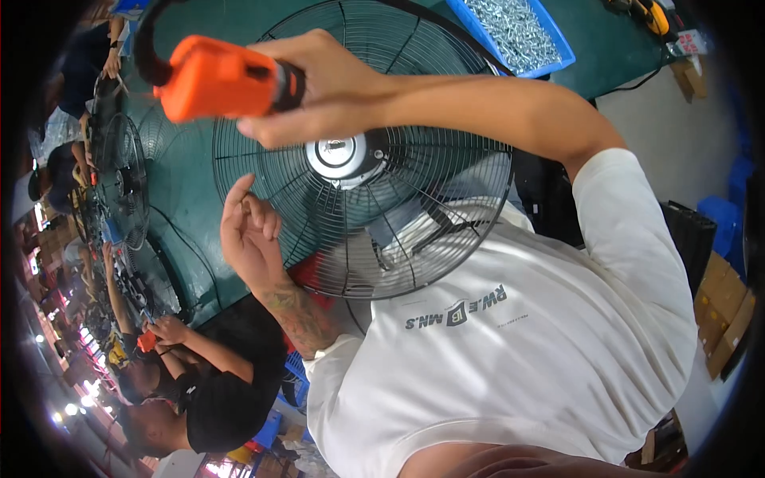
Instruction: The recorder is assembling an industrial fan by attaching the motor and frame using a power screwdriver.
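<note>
My right hand (331,84) is closed around an orange power screwdriver (215,81), raised over the fan and blurred by motion. A black cord runs from the tool's far end. Beneath it lies a round fan with a black wire guard (434,179) and a silver centre cap (336,159), its near edge against my white shirt. Beside the guard's left rim is my left hand (251,231), index finger stretched out and the other fingers loosely bent. I see nothing in it, though its palm is partly hidden.
A blue tray (570,60) full of screws stands on the green table (187,183) at the far right. A dark cable (187,247) crosses the tabletop. More fans (123,179) and several co-workers are at the left; cardboard boxes (721,299) stand at the right.
</note>
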Demonstrator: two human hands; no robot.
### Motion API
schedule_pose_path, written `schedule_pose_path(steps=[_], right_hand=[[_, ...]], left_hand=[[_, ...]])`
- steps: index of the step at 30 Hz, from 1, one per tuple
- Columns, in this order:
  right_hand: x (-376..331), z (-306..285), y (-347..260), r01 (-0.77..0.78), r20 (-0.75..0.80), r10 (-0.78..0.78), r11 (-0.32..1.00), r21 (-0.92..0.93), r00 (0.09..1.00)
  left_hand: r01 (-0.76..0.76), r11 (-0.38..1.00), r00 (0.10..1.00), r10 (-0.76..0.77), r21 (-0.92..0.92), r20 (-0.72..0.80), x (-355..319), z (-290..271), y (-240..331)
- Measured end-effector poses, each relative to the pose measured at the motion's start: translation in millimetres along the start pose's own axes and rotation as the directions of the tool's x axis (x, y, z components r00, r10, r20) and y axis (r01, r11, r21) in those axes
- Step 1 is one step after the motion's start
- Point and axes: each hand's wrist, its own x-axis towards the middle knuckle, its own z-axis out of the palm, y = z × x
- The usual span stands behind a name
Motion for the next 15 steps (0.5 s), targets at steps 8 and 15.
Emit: schedule_pose_path(steps=[8,15], right_hand=[[33.3,-63.0,-55.5,0.291,-0.328,-0.241,0.950,0.112,0.913],[-48.6,-230.3,-82.8,0.518,-0.949,-0.122,0.854,0.050,0.292]], left_hand=[[-0.002,0.808,0.982,-0.110,0.589,0.154,14.0,92.7,27.0],[-0.644,0.520,0.670,0.030,0.561,0.742,87.8,239.6,-28.5]])
